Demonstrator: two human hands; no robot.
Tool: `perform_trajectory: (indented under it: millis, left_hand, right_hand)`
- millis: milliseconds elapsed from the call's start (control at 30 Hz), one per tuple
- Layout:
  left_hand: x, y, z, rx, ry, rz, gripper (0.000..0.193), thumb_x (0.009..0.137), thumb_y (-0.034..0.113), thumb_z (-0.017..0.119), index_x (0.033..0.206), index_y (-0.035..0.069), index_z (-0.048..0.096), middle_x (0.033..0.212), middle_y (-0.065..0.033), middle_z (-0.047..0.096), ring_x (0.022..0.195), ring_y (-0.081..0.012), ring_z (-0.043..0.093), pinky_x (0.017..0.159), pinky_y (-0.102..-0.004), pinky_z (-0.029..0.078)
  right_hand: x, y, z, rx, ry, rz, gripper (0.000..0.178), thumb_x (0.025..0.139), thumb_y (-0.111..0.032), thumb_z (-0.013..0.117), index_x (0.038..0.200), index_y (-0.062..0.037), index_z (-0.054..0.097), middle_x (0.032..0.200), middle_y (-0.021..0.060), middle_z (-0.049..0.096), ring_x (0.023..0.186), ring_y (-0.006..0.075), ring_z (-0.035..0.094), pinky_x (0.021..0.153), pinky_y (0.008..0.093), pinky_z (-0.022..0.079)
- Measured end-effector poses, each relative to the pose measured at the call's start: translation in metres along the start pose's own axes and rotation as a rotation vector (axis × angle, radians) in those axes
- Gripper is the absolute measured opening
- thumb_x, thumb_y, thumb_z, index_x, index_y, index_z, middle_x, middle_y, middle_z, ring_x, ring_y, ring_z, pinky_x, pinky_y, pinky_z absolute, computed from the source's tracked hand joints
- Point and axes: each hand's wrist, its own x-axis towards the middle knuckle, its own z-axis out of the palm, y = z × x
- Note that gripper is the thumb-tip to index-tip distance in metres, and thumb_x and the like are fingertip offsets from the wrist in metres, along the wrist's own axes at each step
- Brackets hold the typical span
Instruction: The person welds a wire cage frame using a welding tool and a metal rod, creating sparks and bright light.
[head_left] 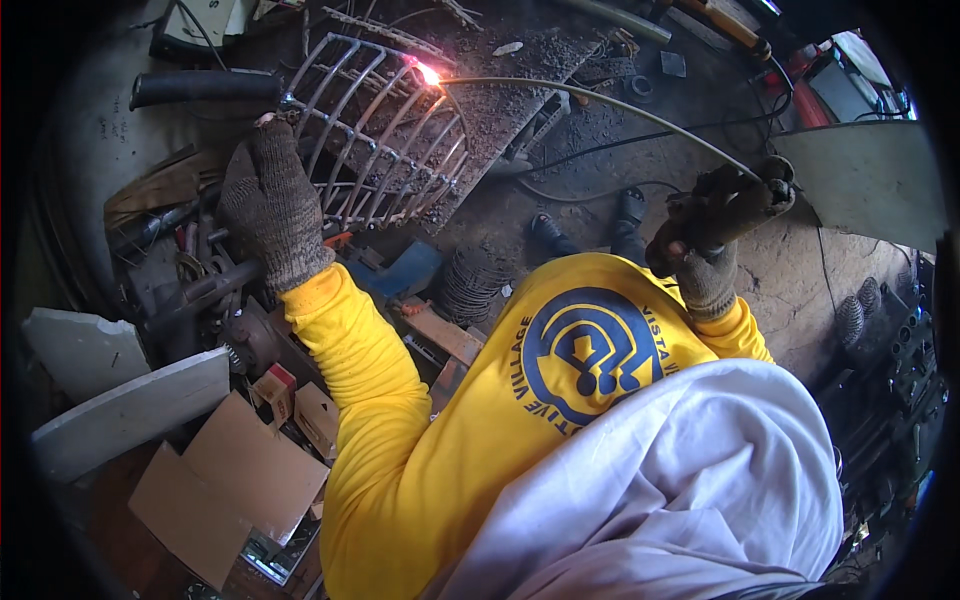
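Note:
A curved grille of thin metal bars point(376, 146) lies at the far left, with a bright pink-white glow at its upper right corner. My left hand point(275, 195), in a worn brown knit glove with a bare fingertip showing, is closed at the grille's left edge, beside a black handle point(205, 88). My right hand point(705, 270), also gloved, grips a dark, scorched electrode holder point(735, 205). From the holder a long, slightly bowed welding rod point(610, 101) reaches left, its tip at the glowing spot. The left fingers' exact grip is partly hidden.
A dirt-covered metal plate point(515, 75) lies under the grille. Dark cable point(640, 140) crosses the floor. Coiled wire point(470, 285), a blue metal piece point(408, 268), cardboard point(240, 460) and pale boards point(130, 412) crowd the left and middle. A grey panel point(865, 180) stands at right.

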Motion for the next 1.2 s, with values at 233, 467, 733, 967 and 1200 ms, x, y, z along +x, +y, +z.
perform_trajectory:
  millis: [233,467,733,967,1200]
  left_hand:
    - [0.000,0.001,-0.001,0.004,0.008,0.020,0.045,0.096,0.041,0.061,0.100,-0.003,0.070,0.087,-0.0175,0.071,0.078,-0.0280,0.066,0.072,-0.0377,0.047]
    - [0.000,-0.002,-0.004,-0.001,-0.053,-0.044,0.043,0.096,0.039,0.061,0.107,-0.001,0.069,0.098,-0.0172,0.070,0.087,-0.0264,0.066,0.077,-0.0368,0.048]
    - [0.005,-0.023,0.008,0.231,0.016,0.344,0.037,0.096,0.032,0.061,0.117,0.002,0.066,0.110,-0.0162,0.068,0.100,-0.0265,0.065,0.086,-0.0364,0.050]
    - [0.005,-0.040,0.003,0.568,0.138,0.712,0.033,0.097,0.025,0.060,0.122,0.004,0.064,0.117,-0.0148,0.066,0.107,-0.0268,0.064,0.091,-0.0364,0.051]
    - [-0.004,-0.017,-0.002,0.140,0.026,0.444,0.028,0.098,0.020,0.060,0.121,0.004,0.064,0.113,-0.0153,0.068,0.101,-0.0286,0.067,0.088,-0.0360,0.054]
  right_hand:
    - [0.000,0.014,-0.013,-0.095,0.003,-0.045,0.054,0.077,-0.014,0.080,0.122,0.0016,0.055,0.088,0.0067,0.064,0.069,0.0146,0.061,0.062,0.0257,0.048]
    - [0.000,0.008,-0.006,-0.067,-0.029,-0.042,0.048,0.080,-0.010,0.076,0.122,-0.0002,0.054,0.089,0.0074,0.064,0.069,0.0145,0.062,0.061,0.0270,0.049]
    - [0.007,0.005,-0.003,0.042,-0.064,-0.041,0.044,0.079,0.008,0.070,0.115,-0.0058,0.049,0.101,0.0056,0.056,0.072,0.0128,0.061,0.060,0.0283,0.052]
    - [0.005,0.007,-0.009,-0.065,-0.094,-0.170,0.043,0.084,-0.015,0.075,0.118,-0.0030,0.051,0.091,0.0051,0.060,0.073,0.0130,0.062,0.062,0.0270,0.051]
    - [0.003,0.013,-0.013,-0.024,0.037,-0.160,0.049,0.082,-0.013,0.075,0.123,-0.0003,0.052,0.098,0.0067,0.064,0.083,0.0152,0.064,0.069,0.0293,0.054]
